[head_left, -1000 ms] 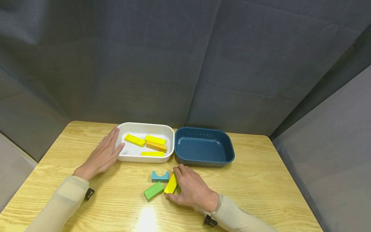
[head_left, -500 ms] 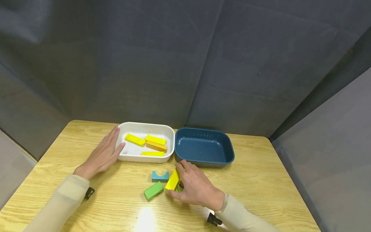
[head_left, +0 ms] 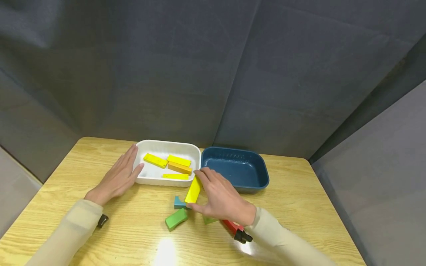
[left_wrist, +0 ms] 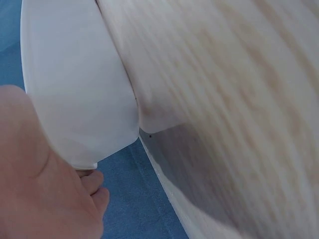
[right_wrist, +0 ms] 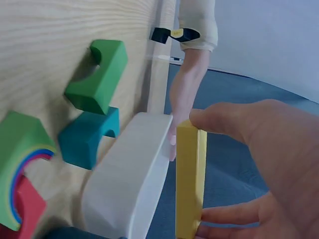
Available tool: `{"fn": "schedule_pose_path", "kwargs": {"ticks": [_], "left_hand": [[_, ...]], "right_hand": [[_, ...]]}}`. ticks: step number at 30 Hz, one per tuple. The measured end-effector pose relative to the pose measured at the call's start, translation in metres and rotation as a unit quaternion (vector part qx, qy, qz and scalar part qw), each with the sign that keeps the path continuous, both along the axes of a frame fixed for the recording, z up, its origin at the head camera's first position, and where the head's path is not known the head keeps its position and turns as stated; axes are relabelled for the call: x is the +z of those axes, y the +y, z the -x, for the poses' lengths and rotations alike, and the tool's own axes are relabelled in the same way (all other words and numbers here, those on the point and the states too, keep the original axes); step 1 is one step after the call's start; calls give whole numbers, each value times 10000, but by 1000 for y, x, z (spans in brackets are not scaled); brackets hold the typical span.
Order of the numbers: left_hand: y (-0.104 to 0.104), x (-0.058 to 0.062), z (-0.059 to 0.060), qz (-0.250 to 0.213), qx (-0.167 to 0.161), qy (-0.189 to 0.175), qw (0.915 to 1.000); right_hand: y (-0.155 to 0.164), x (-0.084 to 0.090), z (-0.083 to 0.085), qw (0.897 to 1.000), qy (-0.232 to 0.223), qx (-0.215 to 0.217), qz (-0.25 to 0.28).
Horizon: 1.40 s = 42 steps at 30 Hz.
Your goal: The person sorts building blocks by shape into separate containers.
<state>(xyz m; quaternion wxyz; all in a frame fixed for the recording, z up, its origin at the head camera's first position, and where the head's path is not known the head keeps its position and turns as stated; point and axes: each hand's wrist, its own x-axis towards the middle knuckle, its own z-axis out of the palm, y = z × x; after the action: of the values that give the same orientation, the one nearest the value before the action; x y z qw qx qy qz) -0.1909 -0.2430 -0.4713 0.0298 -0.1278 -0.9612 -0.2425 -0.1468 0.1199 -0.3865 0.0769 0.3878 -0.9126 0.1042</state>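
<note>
While right hand [head_left: 222, 201] pinches yellow block [head_left: 193, 190] | beside white tray [head_left: 166, 181] rim | left hand [head_left: 117, 178] touches tray

**Two tubs side by side at the table's far edge, blocks in front**

On the table [head_left: 299, 207], one tub [head_left: 159, 181] sits left of a second tub [head_left: 259, 183], their rims touching. Four flat blocks [head_left: 173, 167] lie in the first. The left hand [head_left: 116, 179] rests against its left wall. The right hand [head_left: 221, 201] holds a long block [head_left: 193, 190] on end just before it, above an arch block [head_left: 179, 203] and a slab block [head_left: 176, 218]
</note>
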Motion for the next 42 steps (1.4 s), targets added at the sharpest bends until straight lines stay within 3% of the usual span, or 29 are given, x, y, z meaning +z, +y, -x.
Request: {"fn": "schedule_pose_path", "kwargs": {"ticks": [19, 42], "left_hand": [[0, -3, -1, -24, 3, -23, 10000], [-4, -1, -5, 1, 4, -52, 10000]], "right_hand": [[-25, 19, 43, 9990, -61, 444, 50], [-71, 10, 94, 9913, -123, 1273, -310]]}}
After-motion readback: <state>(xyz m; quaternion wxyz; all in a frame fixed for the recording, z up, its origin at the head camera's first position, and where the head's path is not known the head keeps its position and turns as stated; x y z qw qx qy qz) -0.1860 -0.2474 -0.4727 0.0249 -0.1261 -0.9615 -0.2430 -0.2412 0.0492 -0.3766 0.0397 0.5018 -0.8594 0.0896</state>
